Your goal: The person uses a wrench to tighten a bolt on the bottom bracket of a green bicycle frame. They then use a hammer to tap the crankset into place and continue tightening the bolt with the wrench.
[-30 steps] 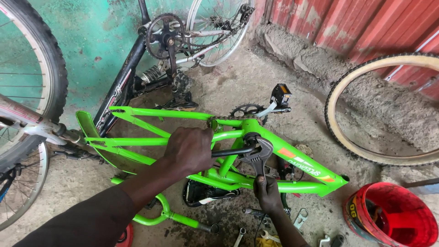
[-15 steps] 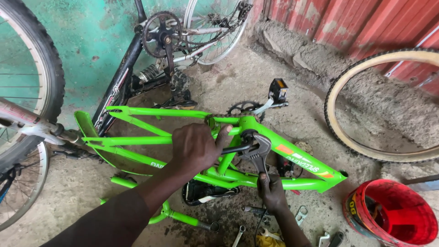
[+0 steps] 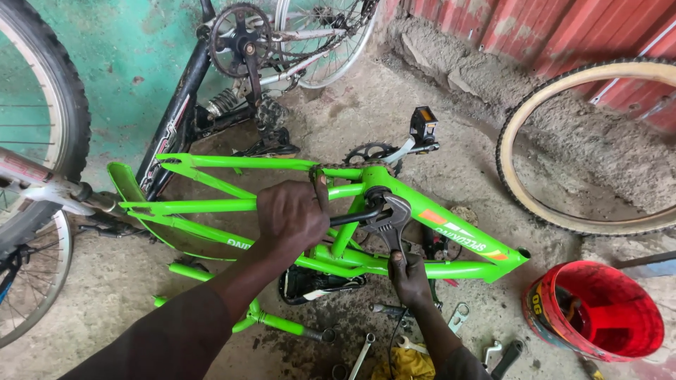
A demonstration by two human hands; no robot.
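Green bike frame (image 3: 232,205) lying on floor. Left hand (image 3: 292,214) staying clamped on frame tube. Right hand (image 3: 410,278) gripping wrench (image 3: 386,222), now swinging handle lower at crank hub; nut likely turning.

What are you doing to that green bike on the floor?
A person is working on a bright green bike frame lying on its side on the concrete. The left hand presses down on the frame by the crank area, gripping a dark bar. The right hand holds a big wrench with its head set at the frame's crank hub. Spanners lie on the ground nearby, beside a red bucket.
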